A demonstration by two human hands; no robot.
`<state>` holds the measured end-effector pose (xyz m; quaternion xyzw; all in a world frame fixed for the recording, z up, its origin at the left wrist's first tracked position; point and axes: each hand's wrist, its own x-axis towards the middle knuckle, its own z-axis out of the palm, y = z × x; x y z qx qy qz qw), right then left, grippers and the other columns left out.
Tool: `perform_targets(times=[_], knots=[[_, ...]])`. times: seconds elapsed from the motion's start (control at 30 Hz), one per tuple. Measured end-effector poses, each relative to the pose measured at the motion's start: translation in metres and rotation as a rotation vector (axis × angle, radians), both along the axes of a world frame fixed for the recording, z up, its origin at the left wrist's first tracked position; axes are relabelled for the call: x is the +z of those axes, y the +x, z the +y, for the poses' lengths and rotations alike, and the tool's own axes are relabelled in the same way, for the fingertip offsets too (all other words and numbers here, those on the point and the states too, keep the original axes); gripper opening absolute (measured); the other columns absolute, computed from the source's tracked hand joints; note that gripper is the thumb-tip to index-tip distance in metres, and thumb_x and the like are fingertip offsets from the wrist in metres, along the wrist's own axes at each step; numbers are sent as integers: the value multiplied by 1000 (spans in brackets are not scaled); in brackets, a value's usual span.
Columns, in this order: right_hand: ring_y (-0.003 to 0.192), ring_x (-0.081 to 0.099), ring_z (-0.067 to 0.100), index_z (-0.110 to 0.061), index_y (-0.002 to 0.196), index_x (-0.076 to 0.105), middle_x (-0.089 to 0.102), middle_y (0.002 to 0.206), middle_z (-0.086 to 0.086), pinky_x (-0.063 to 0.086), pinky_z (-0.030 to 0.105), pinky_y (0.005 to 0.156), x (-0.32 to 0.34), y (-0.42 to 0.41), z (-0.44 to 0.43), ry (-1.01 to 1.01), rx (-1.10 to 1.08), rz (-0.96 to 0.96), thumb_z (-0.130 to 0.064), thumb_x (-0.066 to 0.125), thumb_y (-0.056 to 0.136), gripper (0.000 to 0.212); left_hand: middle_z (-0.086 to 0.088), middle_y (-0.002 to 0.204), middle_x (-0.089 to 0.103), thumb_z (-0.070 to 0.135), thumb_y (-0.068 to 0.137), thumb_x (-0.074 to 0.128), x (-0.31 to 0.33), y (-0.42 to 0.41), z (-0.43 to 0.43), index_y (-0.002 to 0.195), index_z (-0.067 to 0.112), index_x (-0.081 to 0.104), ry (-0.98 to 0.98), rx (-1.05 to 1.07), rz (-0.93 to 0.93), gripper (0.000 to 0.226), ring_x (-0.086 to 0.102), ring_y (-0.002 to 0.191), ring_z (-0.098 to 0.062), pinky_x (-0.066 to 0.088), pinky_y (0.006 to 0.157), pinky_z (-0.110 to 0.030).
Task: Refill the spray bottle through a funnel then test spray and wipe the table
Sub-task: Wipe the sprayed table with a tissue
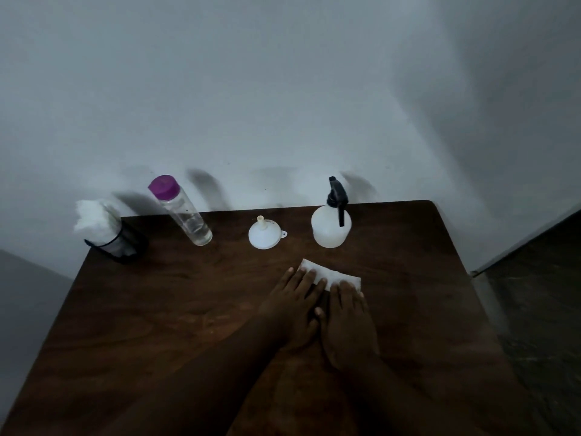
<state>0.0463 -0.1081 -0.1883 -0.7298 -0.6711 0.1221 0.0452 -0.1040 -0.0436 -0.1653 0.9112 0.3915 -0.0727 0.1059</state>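
Head view of the wiping step. Both hands lie flat, palms down and fingers extended, on a white tissue spread on the dark wooden counter; the left hand covers the tissue's left part and the right hand its right part, the two touching side by side. Neither hand is clenched or grips anything; each presses the tissue against the surface. Behind them, along the counter's far edge, stand the spray bottle with its black trigger head fitted, the white funnel resting mouth-down with its spout up, a clear water bottle with a purple cap, and a dark holder stuffed with tissues. The funnel lies apart from the spray bottle and the head is back on, which suggests that refilling and test spraying are done and only wiping remains. To do this step well, the palms should keep even downward pressure so the tissue slides as one piece rather than bunching, strokes should overlap and cover the area in front of the spray bottle where mist most likely fell, and the sweep should stop short of the upright bottles so that none is knocked over. Whether the surface is wet cannot be told in this dim light.
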Motion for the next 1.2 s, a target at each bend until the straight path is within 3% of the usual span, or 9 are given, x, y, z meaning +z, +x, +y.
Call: perform_targets(times=[0.17,0.33,0.43,0.5,0.6,0.7,0.8,0.97,1.2], knots=[[152,24,31,-7,154,33,30,161,19,9,42,123,7,-43,14,-49,31,56,-57,7,94,82,-18,169,7,49,100,19,1,-45,8,163,18,10,9,23,40,70,0,157,-33,-6,127,-48],[152,22,31,-6,154,33,30,161,19,6,41,123,10,-91,28,-63,86,39,-56,-2,89,90,-20,167,15,47,99,20,-2,-94,11,162,15,17,44,87,32,71,7,157,-36,-3,127,-49],[152,21,31,-5,155,31,28,162,20,7,41,123,14,-121,36,-114,126,38,-57,-3,87,92,-18,169,10,49,98,17,0,-125,13,163,17,12,40,117,57,72,3,157,-34,-5,127,-48],[150,27,33,-4,153,35,33,159,21,13,42,123,13,-138,42,-143,140,20,-57,1,90,89,-18,169,10,49,97,16,2,-144,12,163,16,13,48,136,51,73,2,158,-33,-4,128,-48],[128,57,39,1,132,61,59,137,26,42,50,108,8,-169,52,-166,191,17,-53,22,97,76,-19,168,15,48,97,19,0,-176,12,162,15,17,55,181,34,73,6,157,-34,1,128,-49],[117,65,40,2,124,67,65,127,26,50,53,99,6,-199,60,-178,240,22,-53,19,102,76,-19,168,15,49,98,21,-1,-206,11,162,16,18,58,234,21,72,6,157,-33,1,128,-48],[126,58,40,0,132,62,60,135,25,45,52,106,6,-225,65,-157,294,16,-52,26,93,74,-19,168,13,52,95,16,0,-234,8,163,16,15,50,288,35,77,5,158,-32,0,128,-48],[152,22,33,-5,156,26,25,162,22,13,44,125,16,-270,73,-126,439,33,-58,-8,83,97,-20,168,14,52,94,16,2,-281,-2,162,16,17,48,401,15,77,7,157,-34,0,128,-48],[152,22,28,-9,156,27,30,162,15,14,42,125,24,-301,68,-60,646,-4,-57,-9,85,93,-24,158,38,46,95,34,-7,-317,-32,156,12,37,84,540,-24,70,33,149,-41,16,126,-52]])
